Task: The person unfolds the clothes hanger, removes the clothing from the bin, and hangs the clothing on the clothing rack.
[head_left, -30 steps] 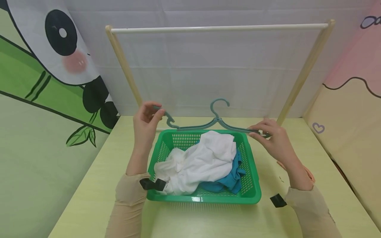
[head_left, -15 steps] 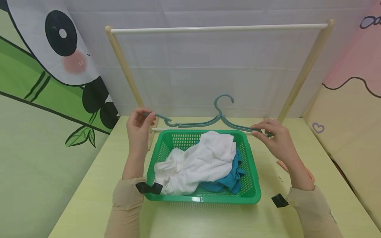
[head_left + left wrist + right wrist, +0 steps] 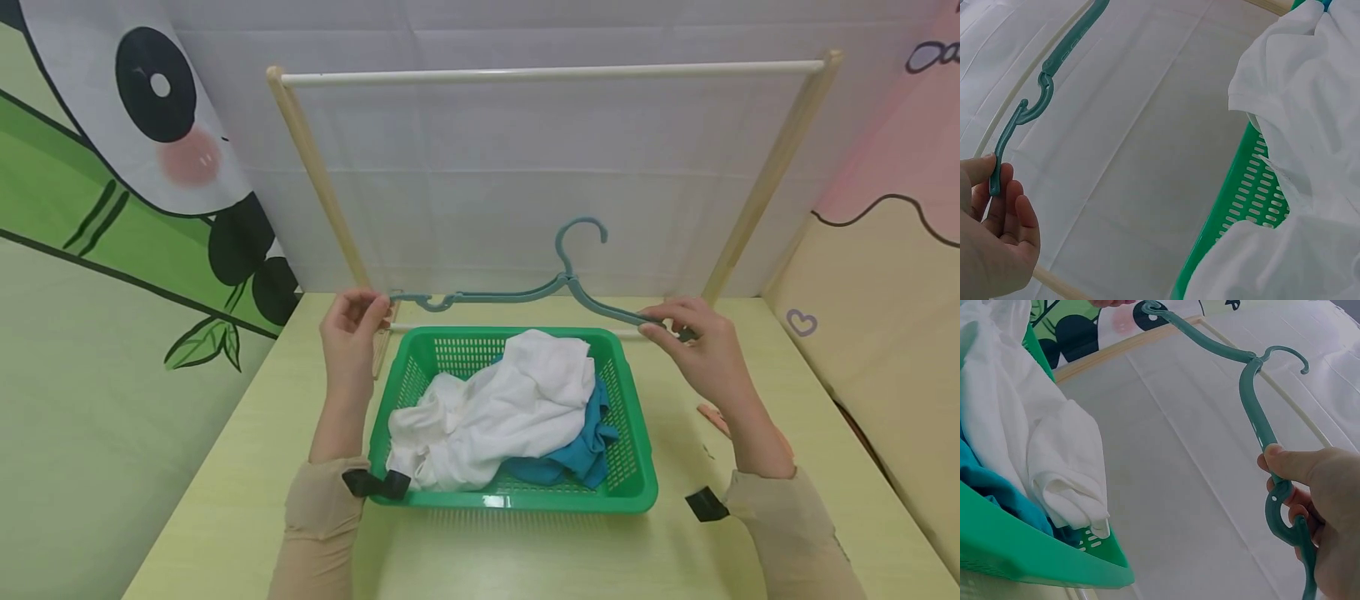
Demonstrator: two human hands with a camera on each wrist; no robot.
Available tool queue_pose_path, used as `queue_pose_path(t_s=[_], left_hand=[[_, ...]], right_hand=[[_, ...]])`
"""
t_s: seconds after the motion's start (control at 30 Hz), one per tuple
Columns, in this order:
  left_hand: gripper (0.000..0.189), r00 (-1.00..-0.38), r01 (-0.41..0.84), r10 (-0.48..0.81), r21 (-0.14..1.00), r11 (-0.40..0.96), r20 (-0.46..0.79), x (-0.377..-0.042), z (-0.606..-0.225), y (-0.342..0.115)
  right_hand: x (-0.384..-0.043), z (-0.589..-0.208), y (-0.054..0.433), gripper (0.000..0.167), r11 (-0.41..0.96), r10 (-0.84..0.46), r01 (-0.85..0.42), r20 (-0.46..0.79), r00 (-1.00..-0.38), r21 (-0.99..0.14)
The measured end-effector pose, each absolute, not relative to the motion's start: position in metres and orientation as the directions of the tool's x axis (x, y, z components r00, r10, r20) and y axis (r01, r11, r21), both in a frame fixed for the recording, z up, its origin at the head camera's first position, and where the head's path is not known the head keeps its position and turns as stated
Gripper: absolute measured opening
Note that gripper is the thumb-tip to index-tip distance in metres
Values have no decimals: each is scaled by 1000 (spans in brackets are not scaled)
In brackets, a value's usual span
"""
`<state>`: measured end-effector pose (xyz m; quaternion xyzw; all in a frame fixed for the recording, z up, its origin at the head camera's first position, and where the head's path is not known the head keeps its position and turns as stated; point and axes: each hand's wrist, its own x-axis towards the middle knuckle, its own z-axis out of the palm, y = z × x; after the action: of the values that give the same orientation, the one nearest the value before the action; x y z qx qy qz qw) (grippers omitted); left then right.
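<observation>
A teal clothes hanger (image 3: 510, 295) is held level above the back rim of a green basket (image 3: 645, 467), its hook pointing up. My left hand (image 3: 1000, 231) pinches the tip of the hanger's left arm between thumb and fingers. At the opposite end, my right hand (image 3: 1329, 512) grips the right arm near its notch, fingers curled round it. White cloth (image 3: 502, 417) lies crumpled in the basket on top of blue cloth (image 3: 573, 462). In the head view the hanger's right tip is partly hidden by my right hand.
A rack with a white top bar (image 3: 555, 75) and wooden legs stands behind the basket on the pale table (image 3: 525, 558). An orange object (image 3: 714, 419) lies partly hidden under my right forearm. A wooden piece (image 3: 382, 354) is beside the basket's left edge.
The hanger has risen a little and shifted slightly right, its left arm now straighter. My left hand has moved left and down; my right hand has moved slightly right.
</observation>
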<state>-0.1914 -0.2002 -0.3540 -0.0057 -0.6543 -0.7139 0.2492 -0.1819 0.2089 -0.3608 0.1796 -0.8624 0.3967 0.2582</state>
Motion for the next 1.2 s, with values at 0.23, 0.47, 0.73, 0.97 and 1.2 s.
queue_pose_path(t_s=[0.23,0.47,0.73,0.97,1.2], left_hand=[[7,-893,313,-339,950,4,296,-191,-357,-202],[7,-899,293,-337,956,19,282,-190,-356,-203],[5,-897,300,-317,951,73,308,-191,-356,-204],[12,-894,309,-265,926,215,360,-191,-353,-206],[21,-900,319,-181,883,344,396,-191,-350,-203]], right_hand=[[-184,-363,210,16,628,-100,-511,590,-801,-587],[-185,-363,210,17,643,-104,-514,600,-793,-568],[-183,-361,211,17,657,-107,-497,583,-806,-567],[-182,-357,212,18,656,-118,-500,578,-807,-565],[-184,-358,215,17,662,-135,-517,592,-794,-543]])
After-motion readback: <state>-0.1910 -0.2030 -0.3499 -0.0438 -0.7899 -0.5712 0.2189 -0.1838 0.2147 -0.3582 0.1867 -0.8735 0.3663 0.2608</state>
